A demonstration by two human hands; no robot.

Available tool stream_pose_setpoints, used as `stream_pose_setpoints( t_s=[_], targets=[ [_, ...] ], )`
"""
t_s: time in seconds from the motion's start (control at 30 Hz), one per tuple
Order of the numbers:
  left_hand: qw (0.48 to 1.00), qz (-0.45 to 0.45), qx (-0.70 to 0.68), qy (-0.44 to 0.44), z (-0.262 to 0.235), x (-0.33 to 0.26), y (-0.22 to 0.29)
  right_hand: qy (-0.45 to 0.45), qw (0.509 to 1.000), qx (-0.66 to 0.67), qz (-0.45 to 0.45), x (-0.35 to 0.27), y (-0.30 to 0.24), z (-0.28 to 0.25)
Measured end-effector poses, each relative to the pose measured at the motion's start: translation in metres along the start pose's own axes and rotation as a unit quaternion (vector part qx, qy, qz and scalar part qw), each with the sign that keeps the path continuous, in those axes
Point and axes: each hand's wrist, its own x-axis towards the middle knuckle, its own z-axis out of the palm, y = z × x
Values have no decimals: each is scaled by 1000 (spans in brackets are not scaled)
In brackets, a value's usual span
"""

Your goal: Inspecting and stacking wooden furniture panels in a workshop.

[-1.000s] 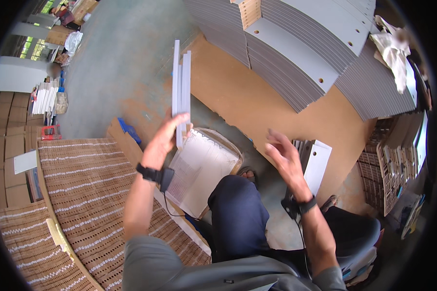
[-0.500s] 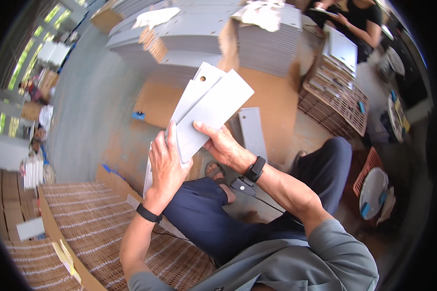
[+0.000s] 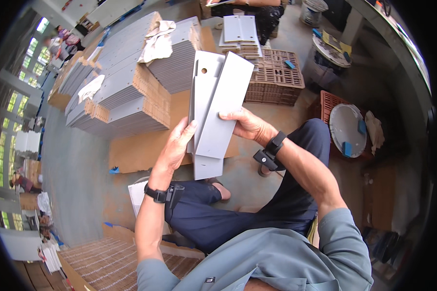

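Now a plain pale-grey rectangular board (image 3: 227, 104) lay aslant over flat light-grey holed boards (image 3: 205, 91), held aloft before the person's knees, with the right hand (image 3: 252, 127) pinching its right side, thumb on its face, and the left hand (image 3: 174, 146) clasping the rear boards' left edge, each grip parted only by what it held. Since half a second earlier the left hand had shifted to that edge and the bundle stood more upright, apparently leaving its layers separately supported. Beyond sat a brown slatted plastic crate (image 3: 277, 93).
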Motion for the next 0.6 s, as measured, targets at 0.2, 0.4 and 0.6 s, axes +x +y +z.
stream_pose_setpoints(
  t_s=[0.2,0.4,0.6],
  targets=[
    [991,22,-101,-86,62,45,-25,74,996,-40,21,-38,-43,-42],
    [993,16,-88,-81,76,68,-46,126,991,-54,-4,-45,-40,-74],
    [992,-19,-108,-55,79,83,-56,199,980,-21,18,-30,-35,-86]
  ],
)
